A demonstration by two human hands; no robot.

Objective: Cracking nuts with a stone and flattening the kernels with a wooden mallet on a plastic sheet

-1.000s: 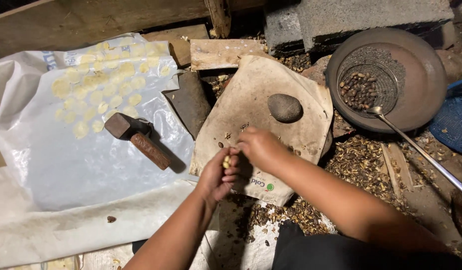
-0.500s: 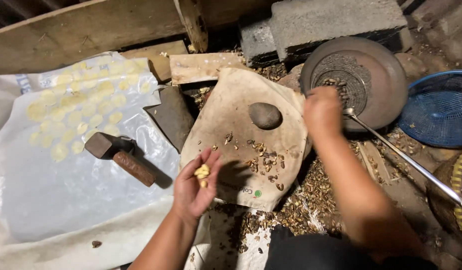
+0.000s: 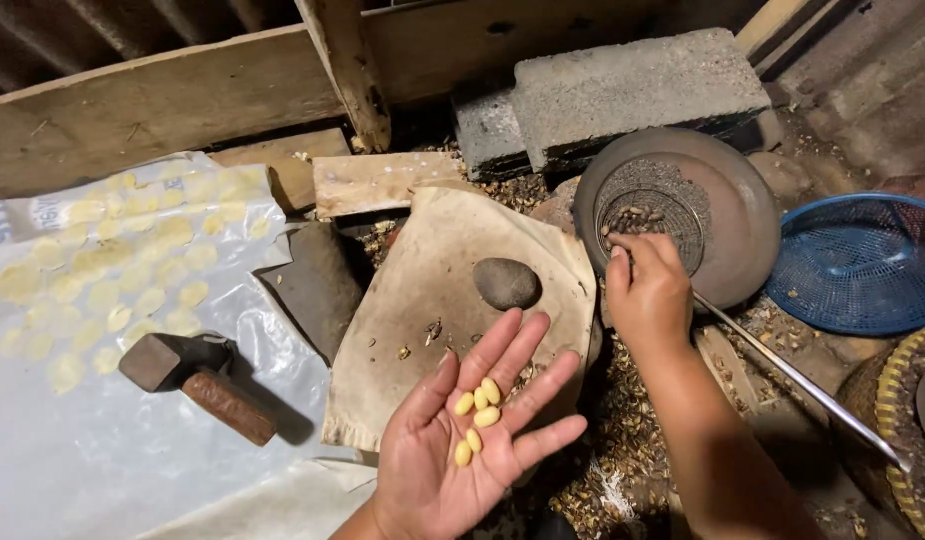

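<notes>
My left hand (image 3: 473, 430) is held palm up with fingers spread, and several yellow peeled seeds (image 3: 478, 412) rest on the palm. My right hand (image 3: 648, 290) reaches to the edge of a round wire strainer (image 3: 651, 210) of dark unpeeled seeds, which lies in a round metal pan (image 3: 738, 245); its fingers are curled at the strainer's rim, and what they hold is hidden. Between the hands lies a worn cloth-covered board (image 3: 423, 300) with a smooth grey stone (image 3: 506, 283) on it.
A hammer with a wooden handle (image 3: 198, 382) lies on a plastic sheet (image 3: 83, 440) covered with several flattened yellow discs (image 3: 113, 270). The strainer's long metal handle (image 3: 803, 385) runs right. A blue basket (image 3: 863, 265), concrete blocks (image 3: 623, 90), wooden planks and husk litter (image 3: 623, 450) surround the spot.
My right hand moved from the cloth board up and right to the strainer in the pan. My left hand opened flat, showing the yellow seeds.
</notes>
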